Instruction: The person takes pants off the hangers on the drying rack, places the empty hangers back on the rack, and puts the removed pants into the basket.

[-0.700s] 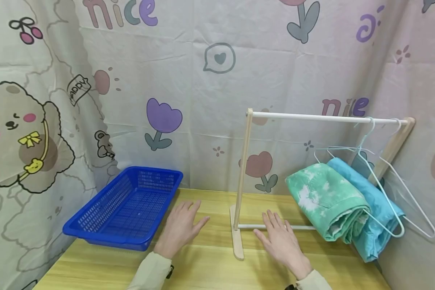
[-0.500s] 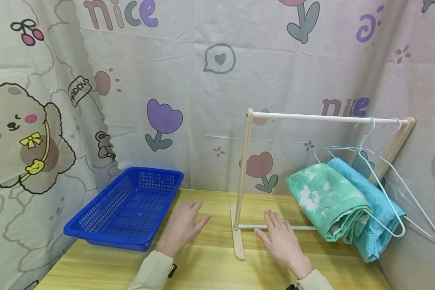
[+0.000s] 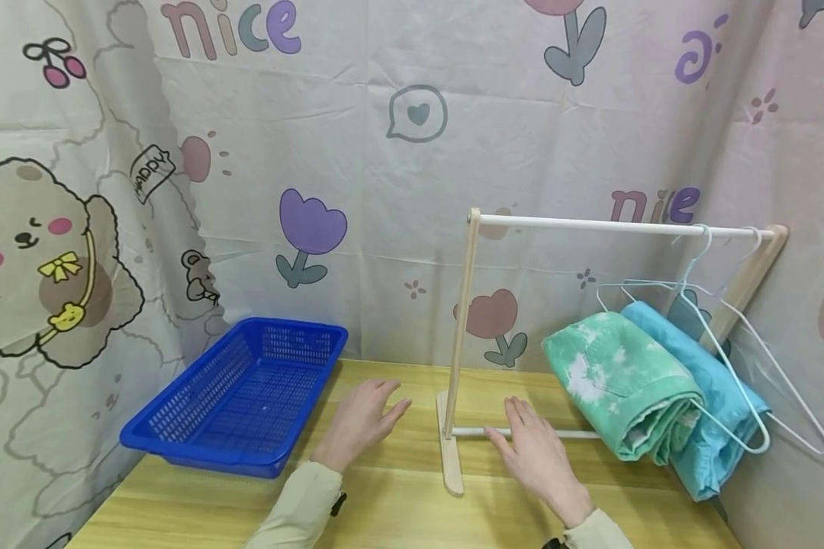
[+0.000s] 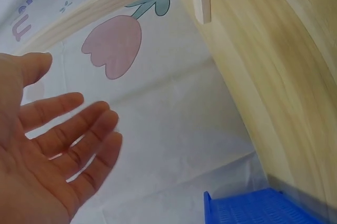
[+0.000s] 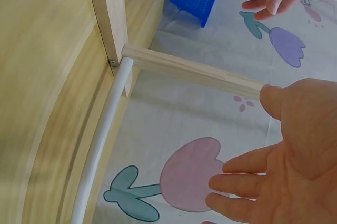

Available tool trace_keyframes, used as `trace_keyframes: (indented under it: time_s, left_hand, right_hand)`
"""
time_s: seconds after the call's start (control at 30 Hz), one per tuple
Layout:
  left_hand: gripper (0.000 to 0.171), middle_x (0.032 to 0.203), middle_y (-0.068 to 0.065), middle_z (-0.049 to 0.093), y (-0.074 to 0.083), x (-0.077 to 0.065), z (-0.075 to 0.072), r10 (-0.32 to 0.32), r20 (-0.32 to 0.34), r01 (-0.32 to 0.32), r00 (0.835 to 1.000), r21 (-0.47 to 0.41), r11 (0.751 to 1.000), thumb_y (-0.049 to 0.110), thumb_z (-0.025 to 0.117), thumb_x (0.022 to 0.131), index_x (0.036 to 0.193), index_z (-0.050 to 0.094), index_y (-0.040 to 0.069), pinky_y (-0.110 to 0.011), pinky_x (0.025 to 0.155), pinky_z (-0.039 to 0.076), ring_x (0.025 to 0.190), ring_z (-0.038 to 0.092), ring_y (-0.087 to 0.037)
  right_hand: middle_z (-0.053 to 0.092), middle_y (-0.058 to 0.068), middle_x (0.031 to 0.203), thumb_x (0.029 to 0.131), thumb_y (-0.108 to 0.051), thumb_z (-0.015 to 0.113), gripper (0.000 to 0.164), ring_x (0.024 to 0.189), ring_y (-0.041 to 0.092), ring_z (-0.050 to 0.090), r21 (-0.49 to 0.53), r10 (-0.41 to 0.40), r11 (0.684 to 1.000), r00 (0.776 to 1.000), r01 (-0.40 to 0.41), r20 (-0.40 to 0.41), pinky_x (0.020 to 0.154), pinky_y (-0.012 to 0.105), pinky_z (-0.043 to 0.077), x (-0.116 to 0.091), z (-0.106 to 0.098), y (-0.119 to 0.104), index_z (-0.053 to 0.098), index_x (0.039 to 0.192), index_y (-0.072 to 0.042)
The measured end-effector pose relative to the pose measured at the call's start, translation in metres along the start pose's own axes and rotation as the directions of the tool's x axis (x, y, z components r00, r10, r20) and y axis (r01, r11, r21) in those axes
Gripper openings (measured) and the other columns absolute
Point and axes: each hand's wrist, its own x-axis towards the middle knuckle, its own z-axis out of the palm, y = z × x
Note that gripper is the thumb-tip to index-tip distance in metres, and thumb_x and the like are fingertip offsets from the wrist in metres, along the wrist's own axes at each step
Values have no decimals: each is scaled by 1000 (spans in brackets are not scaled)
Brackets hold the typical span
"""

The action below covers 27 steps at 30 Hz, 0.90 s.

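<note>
My left hand (image 3: 358,424) hovers between a blue plastic basket (image 3: 261,408) and a clothes rack (image 3: 458,328). Its fingers are spread and slightly bent, with nothing in them, as the left wrist view also shows. My right hand (image 3: 537,457) is held out flat in front of the rack's lower white bar (image 3: 580,434), fingers extended, holding nothing. Right of it, a green tie-dye garment (image 3: 618,381) hangs folded over a light blue hanger (image 3: 692,286). Behind that, a blue garment (image 3: 717,435) hangs on a white hanger (image 3: 783,362).
Everything stands on a wood-grain table (image 3: 378,511). A printed curtain (image 3: 412,175) closes off the back and both sides. The rack's upper white bar (image 3: 590,223) runs across above the right hand, and its wooden foot (image 3: 451,457) lies between my hands.
My left hand has shifted to the right, away from the basket and toward the rack. The right hand has barely moved, and the basket, rack and garments stay in place.
</note>
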Motion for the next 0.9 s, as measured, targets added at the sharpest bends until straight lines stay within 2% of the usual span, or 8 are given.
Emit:
trace_keyframes:
  time_s: [0.2, 0.3, 0.57, 0.7, 0.8, 0.9]
  left_hand:
    - [36, 101, -5, 65, 1, 13, 8, 116, 44, -118, 992, 34, 992, 39, 55, 89, 108, 64, 10, -34, 76, 51, 91, 61, -19]
    - [35, 101, -4, 65, 2, 18, 10, 135, 51, -135, 990, 15, 991, 39, 54, 89, 108, 64, 11, -33, 76, 51, 91, 61, -19]
    - [31, 100, -5, 65, 4, 30, 5, 136, 35, -134, 990, -71, 989, 34, 58, 88, 106, 65, 9, -32, 74, 52, 88, 62, -18]
    - [30, 98, -3, 66, 6, 42, -3, 106, 31, -100, 994, -149, 984, 31, 64, 85, 105, 66, 10, -28, 71, 51, 85, 62, -16]
    - [32, 99, -1, 65, 11, 52, -8, 77, 62, -61, 995, -231, 971, 33, 64, 84, 108, 65, 12, -28, 70, 51, 85, 61, -15]
    - [35, 100, -4, 65, 18, 61, -9, 64, 98, -28, 993, -334, 942, 32, 63, 86, 113, 63, 10, -29, 73, 51, 87, 61, -16]
  right_hand:
    - [43, 23, 132, 91, -49, 44, 66, 121, 37, 39, 12, 8, 1000, 999, -7, -33, 99, 53, 30, 2, -1, 3, 42, 131, 4]
    - [44, 23, 131, 91, -48, 45, 65, 120, 37, 40, 23, 14, 1000, 999, -13, -34, 98, 52, 32, 2, 0, 3, 42, 131, 3]
    - [47, 22, 128, 91, -48, 45, 64, 117, 37, 44, 26, 4, 1000, 999, -3, -51, 96, 51, 35, 5, -1, 3, 43, 131, 2]
    - [48, 21, 127, 91, -52, 42, 64, 115, 37, 45, 35, 21, 999, 999, -20, -28, 95, 52, 36, 6, -3, 1, 47, 128, 1]
    - [52, 19, 124, 91, -53, 42, 62, 111, 37, 49, 44, 45, 998, 999, -45, -9, 90, 53, 40, 5, -4, -1, 52, 124, -1]
    - [55, 16, 120, 90, -53, 42, 60, 106, 35, 53, 49, 60, 997, 998, -60, 2, 85, 52, 44, 5, -3, -2, 56, 120, -3]
